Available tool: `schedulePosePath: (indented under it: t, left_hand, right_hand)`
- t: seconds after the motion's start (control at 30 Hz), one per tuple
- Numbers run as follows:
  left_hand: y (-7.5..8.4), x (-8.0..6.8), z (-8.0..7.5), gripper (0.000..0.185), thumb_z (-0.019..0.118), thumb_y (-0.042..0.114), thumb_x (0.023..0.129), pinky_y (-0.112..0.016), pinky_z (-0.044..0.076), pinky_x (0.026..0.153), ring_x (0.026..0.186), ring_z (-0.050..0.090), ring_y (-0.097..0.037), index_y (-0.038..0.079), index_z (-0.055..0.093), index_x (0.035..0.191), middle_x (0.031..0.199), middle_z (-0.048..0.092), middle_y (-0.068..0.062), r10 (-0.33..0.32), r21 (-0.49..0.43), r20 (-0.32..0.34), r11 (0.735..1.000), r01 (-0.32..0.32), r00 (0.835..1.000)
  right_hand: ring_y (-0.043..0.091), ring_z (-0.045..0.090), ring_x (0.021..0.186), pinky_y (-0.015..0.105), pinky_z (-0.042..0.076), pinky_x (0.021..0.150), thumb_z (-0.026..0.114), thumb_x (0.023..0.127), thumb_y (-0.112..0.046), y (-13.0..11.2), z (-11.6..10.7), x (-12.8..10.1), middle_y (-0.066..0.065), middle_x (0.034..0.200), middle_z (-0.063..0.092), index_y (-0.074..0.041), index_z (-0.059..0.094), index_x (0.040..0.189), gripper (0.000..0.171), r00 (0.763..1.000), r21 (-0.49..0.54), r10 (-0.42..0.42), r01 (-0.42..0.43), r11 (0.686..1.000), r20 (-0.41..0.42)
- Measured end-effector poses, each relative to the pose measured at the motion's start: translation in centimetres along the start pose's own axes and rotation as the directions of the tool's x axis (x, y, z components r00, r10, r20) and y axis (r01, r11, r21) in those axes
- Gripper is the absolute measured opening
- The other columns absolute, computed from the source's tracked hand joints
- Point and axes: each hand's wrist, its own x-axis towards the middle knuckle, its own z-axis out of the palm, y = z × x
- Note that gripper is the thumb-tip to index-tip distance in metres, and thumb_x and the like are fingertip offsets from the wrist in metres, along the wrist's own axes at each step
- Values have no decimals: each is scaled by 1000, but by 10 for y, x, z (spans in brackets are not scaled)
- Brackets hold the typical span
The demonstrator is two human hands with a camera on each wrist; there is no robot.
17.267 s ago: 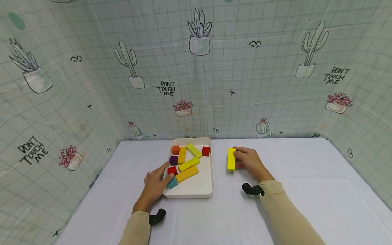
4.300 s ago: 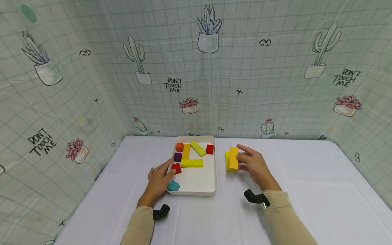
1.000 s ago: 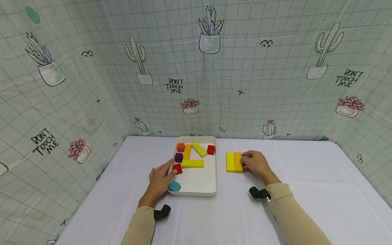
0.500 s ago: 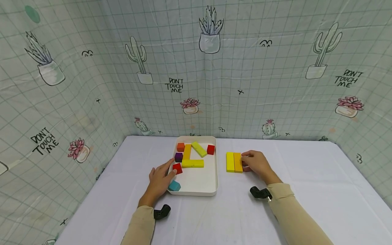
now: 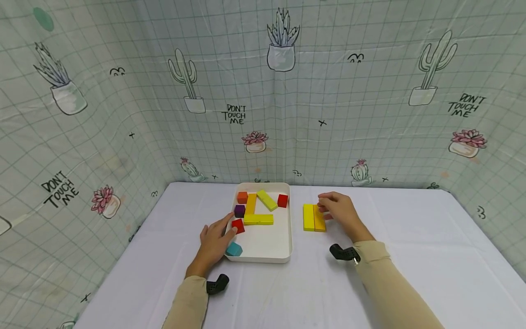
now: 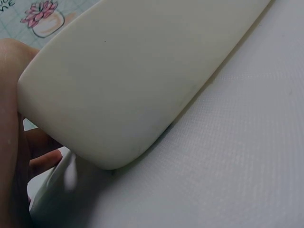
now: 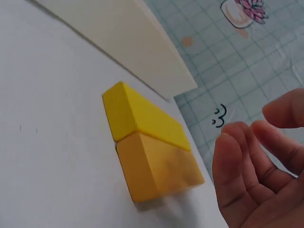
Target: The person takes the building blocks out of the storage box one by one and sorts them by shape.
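A yellow block and an orange block lie side by side on the white tablecloth, right of a white tray. My right hand hovers just beyond their right side, fingers loosely spread and holding nothing. The right wrist view shows the yellow block, the orange block and my fingers apart from them. My left hand rests on the tray's left rim, one fingertip touching a red cube. In the left wrist view, the tray's outer wall fills the frame.
The tray also holds a teal cube, a purple cube, an orange cube, another red cube and three long blocks, yellow, orange-yellow and lime. Cactus-print cloth walls close off three sides.
My right hand has let go of the orange block and lifted slightly up and back. The two blocks stay side by side. The left hand has not moved.
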Motion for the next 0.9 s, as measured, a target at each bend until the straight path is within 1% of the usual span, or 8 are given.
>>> schedulePosePath:
  t: [0.13, 0.23, 0.4, 0.5, 0.63, 0.77, 0.9]
  left_hand:
    - [-1, 0, 1, 58, 55, 36, 101, -65, -7, 115, 144, 27, -41, 22, 40, 155, 154, 44, -13, 0, -3, -2, 1000, 0, 1000]
    - [-1, 0, 0, 58, 55, 37, 101, -65, -7, 115, 144, 27, -41, 22, 41, 155, 154, 44, -13, -2, -7, -2, 1000, 2, 1000]
    - [0, 0, 1, 58, 56, 37, 101, -64, -7, 115, 144, 27, -40, 23, 41, 155, 155, 44, -12, -5, -15, -2, 1000, 5, 1000]
    - [0, 0, 0, 58, 56, 37, 101, -65, -8, 115, 144, 27, -40, 22, 41, 155, 154, 44, -12, -1, -16, -2, 1000, 1, 1000]
    - [1, -1, 0, 58, 55, 37, 101, -63, -8, 116, 145, 27, -39, 23, 40, 155, 155, 44, -11, -13, -17, 2, 1000, 13, 1000]
    - [2, -1, 0, 58, 56, 37, 101, -63, -9, 116, 145, 27, -39, 23, 40, 155, 155, 44, -11, -21, -18, -2, 1000, 21, 1000]
    - [2, 0, 1, 58, 56, 36, 101, -63, -9, 116, 145, 27, -39, 23, 40, 155, 155, 44, -11, -17, -18, -8, 1000, 17, 1000]
  right_hand:
    - [29, 64, 102, 32, 58, 84, 56, 103, -28, -9, 11, -1, 18, 117, 66, 2, 57, 134, 44, 997, 95, -13, 6, 995, 74]
    - [30, 64, 103, 32, 58, 84, 58, 102, -28, -16, 22, -1, 17, 118, 66, 1, 58, 134, 43, 993, 126, -16, 1, 992, 117]
    - [32, 64, 105, 33, 58, 83, 57, 102, -28, -25, 36, 0, 19, 120, 65, 2, 57, 134, 44, 982, 124, -47, 24, 992, 185]
    - [30, 65, 103, 34, 59, 83, 57, 102, -28, -29, 45, 2, 20, 121, 65, 1, 59, 133, 42, 977, 121, -57, 33, 992, 205]
    - [29, 65, 102, 34, 59, 84, 57, 102, -27, -31, 53, 5, 20, 122, 65, -1, 60, 133, 41, 972, 128, -60, 32, 991, 226]
    - [33, 64, 104, 35, 58, 84, 59, 101, -25, -34, 60, 6, 19, 121, 65, 0, 60, 132, 40, 965, 142, -74, 38, 989, 253]
    - [38, 64, 106, 34, 59, 83, 59, 100, -21, -38, 66, 11, 22, 120, 65, 1, 60, 130, 38, 953, 128, -94, 59, 990, 287]
